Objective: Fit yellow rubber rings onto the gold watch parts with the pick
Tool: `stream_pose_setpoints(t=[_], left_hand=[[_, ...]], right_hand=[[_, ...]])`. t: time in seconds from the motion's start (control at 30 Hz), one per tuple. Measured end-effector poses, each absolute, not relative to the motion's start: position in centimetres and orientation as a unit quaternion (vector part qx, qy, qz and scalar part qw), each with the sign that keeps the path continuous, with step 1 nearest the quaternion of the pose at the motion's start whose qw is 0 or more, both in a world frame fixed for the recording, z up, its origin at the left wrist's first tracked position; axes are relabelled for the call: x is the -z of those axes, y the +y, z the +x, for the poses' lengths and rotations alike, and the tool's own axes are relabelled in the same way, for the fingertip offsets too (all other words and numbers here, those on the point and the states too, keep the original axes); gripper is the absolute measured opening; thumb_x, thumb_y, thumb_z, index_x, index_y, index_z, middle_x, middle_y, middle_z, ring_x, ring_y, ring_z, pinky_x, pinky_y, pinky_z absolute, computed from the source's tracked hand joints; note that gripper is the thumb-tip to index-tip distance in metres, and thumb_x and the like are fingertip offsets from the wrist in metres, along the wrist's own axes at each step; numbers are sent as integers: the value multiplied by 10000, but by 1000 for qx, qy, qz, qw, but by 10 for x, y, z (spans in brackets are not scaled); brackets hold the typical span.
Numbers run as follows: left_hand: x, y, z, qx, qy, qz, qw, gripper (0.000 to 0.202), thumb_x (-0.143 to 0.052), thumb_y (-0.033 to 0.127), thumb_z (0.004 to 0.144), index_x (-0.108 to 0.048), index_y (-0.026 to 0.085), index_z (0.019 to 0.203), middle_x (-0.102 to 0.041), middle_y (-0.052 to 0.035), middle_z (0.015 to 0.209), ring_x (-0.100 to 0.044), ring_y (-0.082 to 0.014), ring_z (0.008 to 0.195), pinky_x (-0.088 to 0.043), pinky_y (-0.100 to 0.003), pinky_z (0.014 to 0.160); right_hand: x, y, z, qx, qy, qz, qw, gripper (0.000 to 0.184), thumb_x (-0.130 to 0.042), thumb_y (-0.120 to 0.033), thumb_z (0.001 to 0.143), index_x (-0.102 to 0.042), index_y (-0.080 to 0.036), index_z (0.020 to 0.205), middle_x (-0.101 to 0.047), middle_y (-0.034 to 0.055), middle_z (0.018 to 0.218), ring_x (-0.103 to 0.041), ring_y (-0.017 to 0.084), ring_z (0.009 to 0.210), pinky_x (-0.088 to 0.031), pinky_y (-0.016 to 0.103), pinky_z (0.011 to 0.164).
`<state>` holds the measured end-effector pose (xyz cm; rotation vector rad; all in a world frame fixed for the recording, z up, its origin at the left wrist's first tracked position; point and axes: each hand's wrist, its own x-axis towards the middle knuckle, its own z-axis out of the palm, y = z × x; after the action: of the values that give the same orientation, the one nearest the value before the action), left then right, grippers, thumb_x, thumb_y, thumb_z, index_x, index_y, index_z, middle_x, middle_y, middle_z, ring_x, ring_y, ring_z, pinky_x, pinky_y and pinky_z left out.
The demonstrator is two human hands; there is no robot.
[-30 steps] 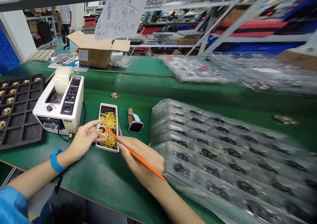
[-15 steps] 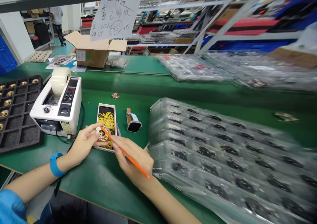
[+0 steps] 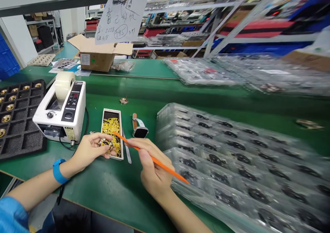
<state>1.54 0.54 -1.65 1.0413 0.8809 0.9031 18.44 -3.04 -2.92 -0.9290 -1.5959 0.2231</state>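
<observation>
My left hand [image 3: 89, 150] pinches a round gold watch movement [image 3: 105, 144] at its edge, over the near left side of a white box [image 3: 124, 157]. Loose yellow rings [image 3: 110, 125] fill much of this box. In my right hand [image 3: 154, 167], closed in a pen grip, is a thin orange stick [image 3: 165, 167]. Its tip hovers above the rings, a short way up and right of the movement; whether it touches a ring I cannot tell. Metal tweezers [image 3: 127, 148] lie along the box's right side. Beyond them rests a wristwatch [image 3: 140, 131] with a dark square face.
Stacked clear plastic trays [image 3: 232, 164] with black parts take up the right side. A white tape dispenser [image 3: 62, 109] and a black foam tray [image 3: 23, 123] with gold pieces stand left. One loose metal piece [image 3: 123, 100] lies farther back, before an open cardboard box [image 3: 96, 59].
My right hand, with the orange stick, has drawn back to the right, off the movement. My left hand has tilted the movement and lowered it slightly.
</observation>
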Motion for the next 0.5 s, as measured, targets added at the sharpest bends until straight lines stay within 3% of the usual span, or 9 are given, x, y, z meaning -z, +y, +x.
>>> stream_pose_setpoints(t=[0.13, 0.23, 0.33, 0.4, 0.5], left_hand=[[16, 4, 16, -386, 399, 509, 658, 195, -708, 181, 642, -620, 129, 808, -638, -10, 683, -678, -157, 547, -436, -158, 380], [17, 3, 17, -384, 407, 521, 644, 181, -685, 212, 661, -603, 134, 802, -615, 0, 655, -664, -148, 523, -402, -147, 349], [19, 1, 18, -398, 408, 533, 625, 208, -657, 236, 700, -620, 132, 876, -638, -18, 721, -653, -129, 560, -490, -184, 443], [19, -1, 18, -407, 413, 557, 595, 257, -640, 210, 711, -634, 137, 956, -663, -40, 824, -643, -116, 616, -528, -205, 537], [20, -6, 19, -394, 438, 609, 530, 368, -606, 149, 707, -629, 144, 1074, -682, -56, 895, -638, -124, 686, -522, -194, 569]], right_hand=[[36, -32, 185, -91, -671, -404, 615, 315, -326, -174, 954, -639, -208, 955, -645, 74, 942, -622, 201, 896, -525, 351, 722], [39, -35, 182, 34, -682, -385, 621, 243, -369, -156, 948, -608, -189, 974, -611, 47, 760, -598, 157, 693, -491, 281, 605], [38, -35, 174, 139, -721, -408, 543, 120, -493, -133, 912, -603, -167, 945, -576, 12, 639, -531, 109, 523, -412, 222, 474], [37, -34, 167, 139, -740, -434, 495, 69, -567, -117, 873, -605, -155, 916, -606, 23, 662, -563, 108, 542, -422, 212, 480], [37, -31, 162, 89, -735, -463, 488, 51, -578, -112, 864, -605, -149, 884, -636, 41, 717, -605, 121, 602, -458, 214, 528]])
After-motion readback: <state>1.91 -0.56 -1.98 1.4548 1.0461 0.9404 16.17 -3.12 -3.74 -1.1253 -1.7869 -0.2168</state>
